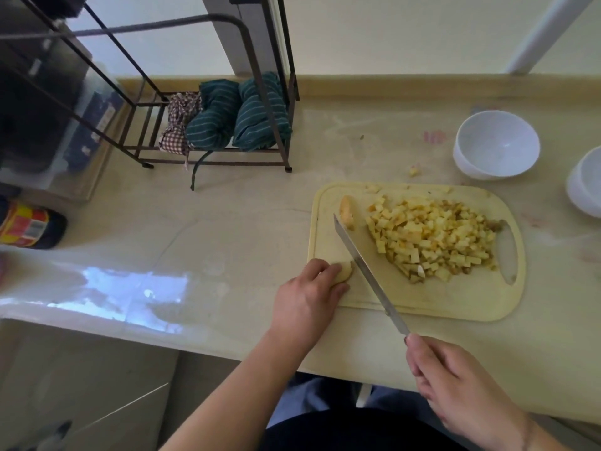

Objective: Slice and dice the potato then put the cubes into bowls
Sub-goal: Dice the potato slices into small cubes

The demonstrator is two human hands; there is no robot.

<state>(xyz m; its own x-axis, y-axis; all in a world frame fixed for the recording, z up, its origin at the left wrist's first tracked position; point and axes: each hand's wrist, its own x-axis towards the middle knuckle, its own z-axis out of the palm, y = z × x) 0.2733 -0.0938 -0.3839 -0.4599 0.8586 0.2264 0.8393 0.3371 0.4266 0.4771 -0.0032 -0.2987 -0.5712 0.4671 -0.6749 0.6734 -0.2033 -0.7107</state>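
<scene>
A pale yellow cutting board (455, 304) lies on the counter. A heap of potato cubes (432, 237) covers its right half. One potato slice (346, 212) lies near the board's far left corner. My left hand (309, 296) holds a potato piece (345, 272) down at the board's near left edge. My right hand (455, 382) grips the handle of a long knife (364, 270), whose blade runs diagonally just right of that piece. Two white bowls stand empty at the right: one bowl (496, 145) and a second bowl (585, 185) cut by the frame edge.
A dark metal rack (208, 131) with folded striped and checked cloths stands at the back left. A jar with a red and yellow label (27, 226) lies at the far left. A stray cube (413, 172) lies behind the board. The counter's front edge runs near my body.
</scene>
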